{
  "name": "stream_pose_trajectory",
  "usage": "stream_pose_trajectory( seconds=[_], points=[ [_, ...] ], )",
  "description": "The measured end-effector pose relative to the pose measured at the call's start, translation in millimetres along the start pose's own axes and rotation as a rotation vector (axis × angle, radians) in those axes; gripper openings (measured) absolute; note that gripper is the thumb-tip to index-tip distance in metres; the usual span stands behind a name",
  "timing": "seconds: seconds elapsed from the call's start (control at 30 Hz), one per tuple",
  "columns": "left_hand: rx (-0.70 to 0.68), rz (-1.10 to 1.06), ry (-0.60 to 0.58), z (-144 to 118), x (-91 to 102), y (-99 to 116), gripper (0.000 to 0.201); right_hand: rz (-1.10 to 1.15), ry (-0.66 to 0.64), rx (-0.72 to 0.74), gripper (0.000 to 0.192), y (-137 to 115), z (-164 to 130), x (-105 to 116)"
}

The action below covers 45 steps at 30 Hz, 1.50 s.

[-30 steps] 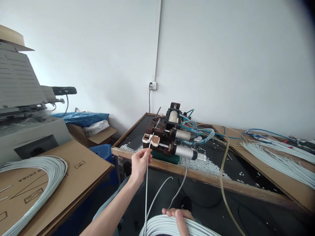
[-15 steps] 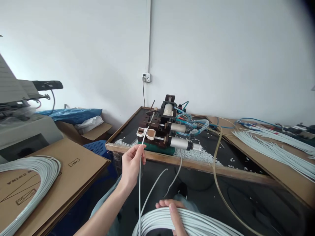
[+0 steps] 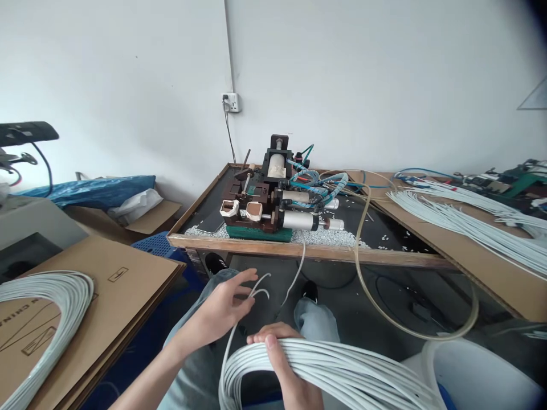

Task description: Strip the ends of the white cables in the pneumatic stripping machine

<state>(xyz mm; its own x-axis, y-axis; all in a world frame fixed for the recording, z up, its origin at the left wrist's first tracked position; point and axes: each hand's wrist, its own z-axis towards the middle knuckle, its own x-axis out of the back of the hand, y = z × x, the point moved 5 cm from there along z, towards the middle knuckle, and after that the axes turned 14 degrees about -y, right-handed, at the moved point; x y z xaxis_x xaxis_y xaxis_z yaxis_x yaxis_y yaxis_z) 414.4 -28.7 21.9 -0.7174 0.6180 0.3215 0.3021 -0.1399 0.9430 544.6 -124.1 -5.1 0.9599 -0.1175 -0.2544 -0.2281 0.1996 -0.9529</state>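
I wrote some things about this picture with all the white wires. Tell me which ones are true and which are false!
1. The left hand has a loose white wire at its fingers. True.
2. The right hand rests on a big bundle of white wires. True.
3. The small machine sits on the cardboard sheet. False: it sits on the dark wood-edged table; the cardboard carries another coil of white wires.
4. The left hand is pushing a wire into the machine. False: the hand is low, well short of the machine.
5. A wall socket has a plug in it. True.
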Motion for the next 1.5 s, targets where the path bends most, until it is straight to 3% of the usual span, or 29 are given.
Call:
stream_pose_trajectory(
  seconds=[0.2, 0.53, 0.63, 0.83, 0.93, 1.03, 1.1, 1.23, 1.33, 1.5],
  points=[
    [-0.066, -0.392, 0.097, 2, 14.9, 3, 0.054, -0.052, -0.051, 0.036, 0.025, -7, 0, 3],
    [0.009, -0.544, 0.094, 0, 21.9, -19, 0.052, -0.072, -0.104, -0.04, 0.025, -28, -5, -2],
    [0.023, -0.407, 0.126, 4, 25.3, -28, 0.052, -0.062, -0.168, -0.094, 0.026, -30, -6, 0],
    [0.078, 0.26, 0.213, 13, 30.9, -49, 0.027, -0.085, -0.195, -0.106, 0.026, -27, -5, 6],
    [0.003, 0.354, 0.284, 9, 29.4, -32, 0.024, -0.078, -0.208, -0.121, 0.027, -21, 0, 6],
    [-0.087, 0.304, 0.263, 1, 17.8, 4, 0.023, -0.025, -0.216, -0.164, 0.024, -13, 5, 4],
    [-0.124, 0.232, 0.129, -3, 2.0, 31, 0.023, 0.001, -0.23, -0.173, 0.02, -8, 8, 0],
    [-0.179, 0.21, -0.273, -4, -36.6, 76, 0.022, 0.009, -0.25, -0.13, 0.01, -3, 11, -6],
    [-0.187, 0.228, -0.405, 0, -51.7, 86, 0.021, 0.008, -0.233, -0.128, 0.013, -1, 11, -5],
    [-0.174, 0.149, -0.27, 7, -54.9, 74, 0.03, -0.009, -0.14, -0.158, 0.02, -2, 10, 2]
  ],
)
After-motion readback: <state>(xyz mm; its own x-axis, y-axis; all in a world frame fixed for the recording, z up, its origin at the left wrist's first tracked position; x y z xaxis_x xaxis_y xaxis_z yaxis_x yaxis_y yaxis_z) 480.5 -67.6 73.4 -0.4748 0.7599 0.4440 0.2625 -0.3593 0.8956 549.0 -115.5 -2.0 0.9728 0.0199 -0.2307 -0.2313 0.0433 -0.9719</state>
